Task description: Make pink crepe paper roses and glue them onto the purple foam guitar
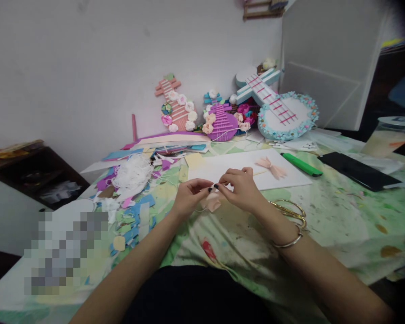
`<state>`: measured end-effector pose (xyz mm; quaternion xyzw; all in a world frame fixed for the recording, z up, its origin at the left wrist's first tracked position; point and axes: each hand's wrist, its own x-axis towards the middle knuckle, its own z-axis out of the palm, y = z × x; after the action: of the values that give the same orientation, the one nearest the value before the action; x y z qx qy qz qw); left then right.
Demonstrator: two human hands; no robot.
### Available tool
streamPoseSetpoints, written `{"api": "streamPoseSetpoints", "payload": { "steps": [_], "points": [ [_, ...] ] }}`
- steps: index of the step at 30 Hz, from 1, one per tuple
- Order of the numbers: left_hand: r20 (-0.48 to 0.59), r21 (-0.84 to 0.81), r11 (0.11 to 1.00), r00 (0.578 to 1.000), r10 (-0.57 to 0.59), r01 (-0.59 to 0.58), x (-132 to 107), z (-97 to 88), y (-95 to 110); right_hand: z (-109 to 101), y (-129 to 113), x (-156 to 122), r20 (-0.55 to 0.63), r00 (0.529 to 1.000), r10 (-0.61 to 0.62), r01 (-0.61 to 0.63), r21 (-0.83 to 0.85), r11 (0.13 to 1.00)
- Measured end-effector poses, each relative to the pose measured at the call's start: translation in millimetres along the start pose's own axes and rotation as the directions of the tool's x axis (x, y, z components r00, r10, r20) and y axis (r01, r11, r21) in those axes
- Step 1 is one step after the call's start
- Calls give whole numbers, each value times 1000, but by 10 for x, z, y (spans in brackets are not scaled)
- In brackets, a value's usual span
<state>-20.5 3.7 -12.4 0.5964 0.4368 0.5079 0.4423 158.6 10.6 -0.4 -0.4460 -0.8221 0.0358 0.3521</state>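
Note:
My left hand [192,194] and my right hand [240,188] meet over the near edge of a white sheet, fingertips pinched close together. A small pale peach paper piece [213,203] hangs just below the fingers and seems to be held between them; its upper part is hidden. Behind my right hand, a tied bundle of peach paper [272,168] lies on the white sheet [222,164], with a thin stick [259,173] beside it. Gold-handled scissors [290,211] rest on the cloth near my right wrist, partly covered by it.
A green cutter knife [302,164] and a black phone [359,171] lie to the right, near a lidded plastic tub [389,137]. White string [131,173] and blue paper scraps [130,225] cover the left. Decorated lute-shaped models [222,121] lean against the wall.

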Motion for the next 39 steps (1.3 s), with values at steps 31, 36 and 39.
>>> {"api": "streamPoseSetpoints", "payload": {
  "steps": [31,36,39],
  "points": [
    [-2,401,905,988,157,-143,-43,-4,99,35,-8,-26,-56,995,-86,86,-7,996],
    [52,514,830,974,220,-214,-38,-19,40,41,-18,-26,-48,992,-114,112,-41,993],
    [117,599,737,945,306,-313,-44,-18,32,50,-20,-27,-41,990,-133,130,-59,990]
  ]
}}
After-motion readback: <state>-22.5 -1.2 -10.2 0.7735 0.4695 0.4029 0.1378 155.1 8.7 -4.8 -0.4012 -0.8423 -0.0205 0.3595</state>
